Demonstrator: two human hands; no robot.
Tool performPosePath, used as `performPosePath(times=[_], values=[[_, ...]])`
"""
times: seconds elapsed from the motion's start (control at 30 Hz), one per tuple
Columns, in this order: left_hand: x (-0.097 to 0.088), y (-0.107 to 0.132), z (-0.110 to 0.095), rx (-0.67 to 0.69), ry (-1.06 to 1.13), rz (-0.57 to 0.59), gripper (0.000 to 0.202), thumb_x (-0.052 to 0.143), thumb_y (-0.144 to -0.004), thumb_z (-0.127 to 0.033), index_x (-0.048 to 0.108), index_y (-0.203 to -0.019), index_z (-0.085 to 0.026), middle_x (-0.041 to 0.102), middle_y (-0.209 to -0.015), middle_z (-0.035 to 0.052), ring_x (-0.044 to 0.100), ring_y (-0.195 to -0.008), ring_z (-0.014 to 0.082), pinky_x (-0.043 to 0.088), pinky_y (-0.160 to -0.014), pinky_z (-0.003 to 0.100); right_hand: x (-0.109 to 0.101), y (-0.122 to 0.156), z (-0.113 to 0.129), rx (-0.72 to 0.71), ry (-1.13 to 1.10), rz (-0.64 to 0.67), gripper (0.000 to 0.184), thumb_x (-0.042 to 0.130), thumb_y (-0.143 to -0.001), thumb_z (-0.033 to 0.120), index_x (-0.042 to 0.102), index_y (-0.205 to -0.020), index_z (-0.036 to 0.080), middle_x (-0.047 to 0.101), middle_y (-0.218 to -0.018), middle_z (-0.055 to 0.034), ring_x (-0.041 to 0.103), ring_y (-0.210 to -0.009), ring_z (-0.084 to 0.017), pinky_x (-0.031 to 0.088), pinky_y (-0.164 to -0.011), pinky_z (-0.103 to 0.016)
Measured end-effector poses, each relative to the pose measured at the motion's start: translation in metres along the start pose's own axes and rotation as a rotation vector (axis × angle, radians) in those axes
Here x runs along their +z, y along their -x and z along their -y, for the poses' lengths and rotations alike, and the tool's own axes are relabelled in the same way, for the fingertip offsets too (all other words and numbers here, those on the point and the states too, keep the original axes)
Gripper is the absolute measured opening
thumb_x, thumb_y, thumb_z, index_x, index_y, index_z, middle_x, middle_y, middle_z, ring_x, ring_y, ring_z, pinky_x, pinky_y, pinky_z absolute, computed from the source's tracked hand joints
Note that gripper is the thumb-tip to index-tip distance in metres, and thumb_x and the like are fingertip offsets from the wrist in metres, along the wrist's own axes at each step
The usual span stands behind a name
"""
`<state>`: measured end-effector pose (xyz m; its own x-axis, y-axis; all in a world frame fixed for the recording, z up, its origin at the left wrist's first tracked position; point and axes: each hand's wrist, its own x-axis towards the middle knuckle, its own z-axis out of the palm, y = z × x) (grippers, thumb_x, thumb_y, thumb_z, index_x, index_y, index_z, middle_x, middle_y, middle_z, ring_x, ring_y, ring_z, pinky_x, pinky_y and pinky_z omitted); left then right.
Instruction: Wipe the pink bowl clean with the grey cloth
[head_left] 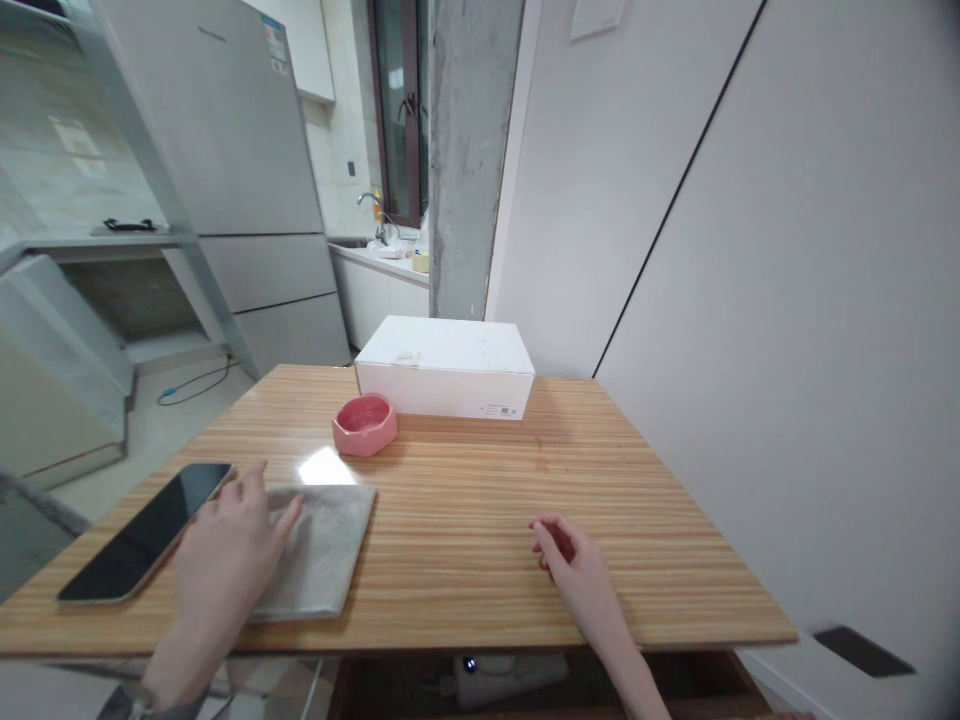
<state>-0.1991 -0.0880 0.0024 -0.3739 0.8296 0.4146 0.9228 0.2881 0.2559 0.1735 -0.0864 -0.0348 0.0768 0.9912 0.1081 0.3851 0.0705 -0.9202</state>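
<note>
My left hand (234, 535) lies over the left part of a folded grey cloth (326, 550), with thumb and forefinger apart. It holds nothing that I can see. Just left of this hand is a dark-screened smartphone (146, 540), lying flat and partly behind the fingers. My right hand (574, 560) rests on the right half of the table, loosely curled with the thumb close to the fingers and nothing visible inside. A pink faceted bowl (365, 437) stands beyond the cloth, in front of a white box.
The long white box (450, 390) sits at the far edge of the wood-grain table (480, 600). A white wall (787, 350) runs along the right. Behind to the left stand a grey refrigerator (225, 130) and a sink counter (382, 290). A white power strip (510, 680) lies below the table's front edge.
</note>
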Motion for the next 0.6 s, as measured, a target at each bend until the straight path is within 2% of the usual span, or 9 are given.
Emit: performPosePath(times=[0.07, 0.1, 0.13, 0.2, 0.27, 0.4, 0.6], values=[[-0.002, 0.016, -0.029, 0.112, -0.073, -0.073, 0.050, 0.038, -0.084, -0.047, 0.050, -0.121, -0.015, 0.060, -0.105, 0.0152, 0.057, -0.097, 0.0331, 0.042, -0.082, 0.043, 0.006, 0.000, 0.003, -0.087, 0.175, 0.012, 0.036, 0.046, -0.086, 0.052, 0.061, -0.080, 0.020, 0.060, -0.062, -0.0012, 0.057, -0.057, -0.016, 0.043, -0.055, -0.027], [-0.001, 0.023, -0.045, 0.165, -0.035, -0.046, 0.042, 0.037, -0.086, -0.044, 0.055, -0.113, -0.018, 0.062, -0.100, 0.0121, 0.059, -0.093, 0.0296, 0.043, -0.080, 0.038, 0.010, 0.000, 0.006, -0.126, 0.267, 0.021, 0.035, 0.044, -0.088, 0.049, 0.060, -0.078, 0.020, 0.059, -0.060, -0.0004, 0.056, -0.056, -0.016, 0.041, -0.055, -0.027], [0.003, 0.031, -0.060, 0.190, 0.016, 0.027, 0.034, 0.035, -0.088, -0.042, 0.058, -0.101, -0.021, 0.064, -0.090, 0.0081, 0.061, -0.084, 0.0257, 0.043, -0.073, 0.034, 0.015, 0.000, 0.008, -0.160, 0.360, 0.027, 0.034, 0.042, -0.090, 0.047, 0.059, -0.075, 0.021, 0.058, -0.058, 0.0004, 0.055, -0.054, -0.016, 0.039, -0.055, -0.026], [0.013, 0.046, -0.088, 0.251, 0.078, 0.268, 0.033, 0.031, -0.091, -0.037, 0.058, -0.080, -0.023, 0.064, -0.069, 0.0026, 0.062, -0.064, 0.0206, 0.039, -0.059, 0.030, 0.025, 0.002, 0.012, -0.213, 0.548, 0.017, 0.032, 0.040, -0.092, 0.040, 0.056, -0.071, 0.021, 0.058, -0.056, 0.0007, 0.056, -0.053, -0.016, 0.035, -0.053, -0.026], [0.026, 0.058, -0.108, 0.337, 0.104, 0.391, 0.031, 0.031, -0.091, -0.032, 0.056, -0.075, -0.022, 0.066, -0.069, 0.0025, 0.064, -0.063, 0.0196, 0.036, -0.056, 0.028, 0.034, 0.003, 0.015, -0.265, 0.725, -0.004, 0.031, 0.038, -0.094, 0.032, 0.054, -0.071, 0.021, 0.060, -0.059, -0.0005, 0.058, -0.055, -0.016, 0.030, -0.053, -0.026], [0.041, 0.071, -0.119, 0.430, 0.076, 0.403, 0.030, 0.031, -0.092, -0.030, 0.055, -0.076, -0.022, 0.070, -0.074, 0.0043, 0.066, -0.067, 0.0213, 0.034, -0.056, 0.028, 0.041, 0.007, 0.014, -0.337, 0.879, 0.008, 0.027, 0.038, -0.094, 0.023, 0.053, -0.071, 0.020, 0.064, -0.068, -0.0021, 0.061, -0.061, -0.017, 0.027, -0.055, -0.027], [0.040, 0.071, -0.113, 0.459, 0.100, 0.414, 0.029, 0.032, -0.092, -0.030, 0.054, -0.075, -0.022, 0.069, -0.073, 0.0035, 0.066, -0.069, 0.0201, 0.035, -0.057, 0.028, 0.039, 0.009, 0.009, -0.363, 0.853, -0.005, 0.026, 0.038, -0.095, 0.023, 0.051, -0.072, 0.021, 0.062, -0.069, -0.0005, 0.061, -0.063, -0.017, 0.028, -0.057, -0.026]])
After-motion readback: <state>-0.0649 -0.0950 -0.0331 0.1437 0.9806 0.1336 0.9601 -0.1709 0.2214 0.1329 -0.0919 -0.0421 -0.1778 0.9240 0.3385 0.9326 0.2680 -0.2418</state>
